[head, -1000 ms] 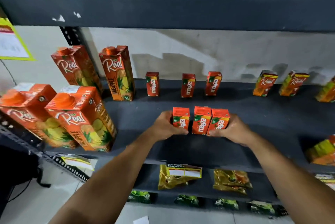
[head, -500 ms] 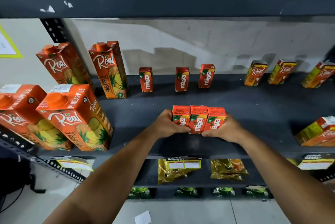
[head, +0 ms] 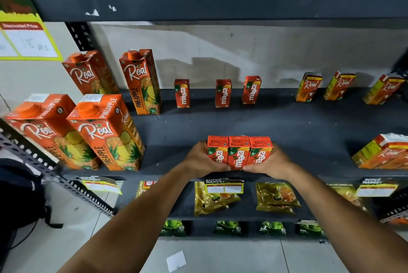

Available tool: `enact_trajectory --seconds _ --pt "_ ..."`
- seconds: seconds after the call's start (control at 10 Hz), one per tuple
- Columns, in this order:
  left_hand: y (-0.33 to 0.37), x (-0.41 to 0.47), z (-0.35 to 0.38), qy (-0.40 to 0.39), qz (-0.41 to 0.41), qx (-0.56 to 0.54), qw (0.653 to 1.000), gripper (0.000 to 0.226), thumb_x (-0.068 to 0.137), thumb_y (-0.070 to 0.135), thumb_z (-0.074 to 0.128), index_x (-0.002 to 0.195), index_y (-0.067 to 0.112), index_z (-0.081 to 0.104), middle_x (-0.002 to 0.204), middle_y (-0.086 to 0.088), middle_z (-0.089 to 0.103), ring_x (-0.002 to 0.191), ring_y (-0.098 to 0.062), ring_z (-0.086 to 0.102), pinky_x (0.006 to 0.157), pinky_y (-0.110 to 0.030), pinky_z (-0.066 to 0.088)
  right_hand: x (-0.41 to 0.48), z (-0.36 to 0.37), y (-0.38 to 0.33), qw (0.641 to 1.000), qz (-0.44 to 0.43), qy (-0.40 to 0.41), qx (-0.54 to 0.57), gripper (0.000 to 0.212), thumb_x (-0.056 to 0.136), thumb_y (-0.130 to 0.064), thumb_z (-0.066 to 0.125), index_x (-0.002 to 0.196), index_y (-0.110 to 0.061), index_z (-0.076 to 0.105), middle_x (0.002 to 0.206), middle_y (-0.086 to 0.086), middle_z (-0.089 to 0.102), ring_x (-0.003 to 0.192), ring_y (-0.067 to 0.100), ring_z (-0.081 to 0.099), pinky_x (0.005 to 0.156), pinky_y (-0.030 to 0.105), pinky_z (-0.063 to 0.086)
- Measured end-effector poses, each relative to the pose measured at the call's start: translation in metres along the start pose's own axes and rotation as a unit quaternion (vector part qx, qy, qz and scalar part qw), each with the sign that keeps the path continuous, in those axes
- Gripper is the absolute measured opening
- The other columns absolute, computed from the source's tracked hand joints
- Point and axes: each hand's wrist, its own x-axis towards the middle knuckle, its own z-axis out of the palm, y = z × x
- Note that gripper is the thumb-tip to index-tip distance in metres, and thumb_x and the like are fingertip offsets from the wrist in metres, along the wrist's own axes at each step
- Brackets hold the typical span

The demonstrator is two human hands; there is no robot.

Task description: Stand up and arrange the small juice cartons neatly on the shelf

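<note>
the shelf is matt dark painted metal, chipped; the small juice cartons are smooth, faintly glossy printed card.

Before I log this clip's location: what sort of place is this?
Most likely a small supermarket aisle. Metal shelves hold rows of juice cartons, "Super Market" price tags hang on the shelf edge, and a discount price sign is posted at the left.

Dark grey metal shelving w/ perforated uprights, pale wall behind, light tiled floor below.
</note>
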Motion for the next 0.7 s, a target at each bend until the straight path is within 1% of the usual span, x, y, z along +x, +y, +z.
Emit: enact_trajectory --seconds 0.1,0.2,0.3,0.4,0.5,0.6,0.7 --pt "0.001 -0.002 0.0 0.003 0.002 0.002 1.0 0.046 0.062 0.015 0.092 0.099 0.028 0.068 0.091 0.01 0.074 0.087 -0.004 0.07 0.075 -0.02 0.052 0.0 0.001 0.0 1.0 -0.003 0.0 0.001 0.049 0.059 -0.007 0.09 0.086 -0.035 0.059 0.085 -0.014 0.067 0.081 0.001 0.063 0.079 0.029 0.053" --pt "-0.001 -0.001 -0.001 0.0 0.008 0.004 1.0 0.046 0.062 0.016 0.092 0.102 0.022 0.069 0.092 0.006 0.076 0.086 -0.007 0.072 0.079 -0.025 0.055 0.002 0.003 0.003 1.0 -0.006 -0.001 0.013 0.05 0.058 -0.004 0.089 0.087 -0.033 0.06 0.087 -0.011 0.069 0.084 0.005 0.066 0.087 0.038 0.055" --pt "-0.001 -0.001 -0.001 -0.001 0.01 0.004 1.0 0.045 0.063 0.016 0.092 0.101 0.023 0.069 0.091 0.007 0.075 0.085 -0.005 0.071 0.077 -0.023 0.054 0.003 0.003 0.005 1.0 -0.013 -0.002 0.015 0.049 0.059 -0.003 0.089 0.085 -0.033 0.06 0.086 -0.011 0.068 0.083 0.004 0.065 0.087 0.038 0.054" --pt "0.001 -0.001 -0.002 -0.006 0.008 0.001 1.0 0.045 0.064 0.013 0.091 0.098 0.027 0.067 0.089 0.009 0.074 0.084 -0.003 0.071 0.074 -0.019 0.053 0.003 0.004 0.007 1.0 -0.023 0.003 0.014 0.047 0.058 -0.006 0.09 0.084 -0.033 0.062 0.086 -0.011 0.069 0.085 0.008 0.067 0.088 0.041 0.055" --pt "-0.001 0.0 -0.001 -0.008 0.008 -0.005 1.0 0.049 0.062 0.011 0.091 0.102 0.023 0.066 0.093 0.006 0.075 0.088 -0.006 0.071 0.082 -0.028 0.056 0.006 0.005 0.009 1.0 -0.027 -0.003 0.005 0.048 0.058 -0.008 0.09 0.086 -0.033 0.062 0.087 -0.011 0.069 0.085 0.007 0.066 0.089 0.044 0.055" --pt "0.003 -0.003 -0.002 0.003 0.012 -0.012 1.0 0.071 0.054 0.016 0.095 0.117 0.021 0.063 0.104 0.002 0.074 0.097 -0.012 0.07 0.093 -0.043 0.055 0.0 0.001 0.008 0.999 -0.045 -0.017 0.025 0.073 0.055 -0.012 0.092 0.116 -0.031 0.057 0.107 -0.009 0.066 0.097 0.007 0.065 0.093 0.045 0.054" --pt "0.0 -0.009 0.0 0.027 0.043 -0.06 0.997 0.103 0.053 0.016 0.096 0.141 0.021 0.043 0.126 0.004 0.063 0.109 -0.009 0.065 0.099 -0.04 0.052 -0.01 -0.005 0.017 0.995 -0.07 0.015 0.064 0.11 0.054 -0.026 0.093 0.144 -0.032 0.031 0.132 -0.01 0.051 0.117 0.006 0.055 0.1 0.037 0.048"
